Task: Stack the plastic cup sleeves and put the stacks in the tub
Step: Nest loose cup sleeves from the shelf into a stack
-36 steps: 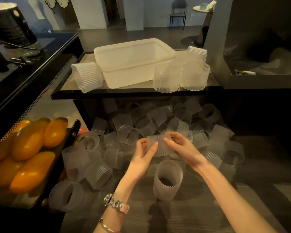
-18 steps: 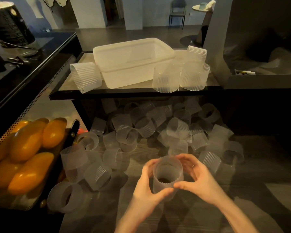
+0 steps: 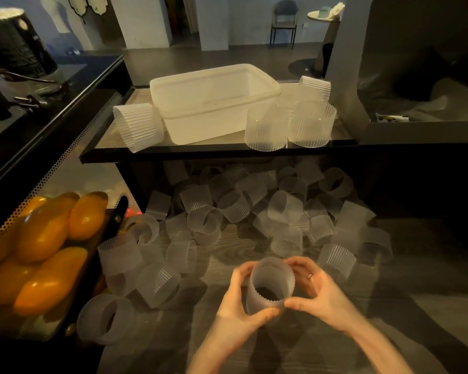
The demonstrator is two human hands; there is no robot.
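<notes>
Step in hand: a stack of ribbed cup sleeves is held upright above the wooden floor, apparently being squared up; stacking is judged unfinished.
Left hand: fingers are curled round the stack's left side, so the grip is closed on it.
Right hand: the stack's right side and near rim are pinched and cupped.
Loose sleeves: many are scattered on the floor beyond the hands, under the shelf.
Tub: set on the black shelf, seemingly empty; finished stacks are stood beside it.
Next move: another loose sleeve is to be picked up and slid on, which calls for one hand to be freed.
</notes>
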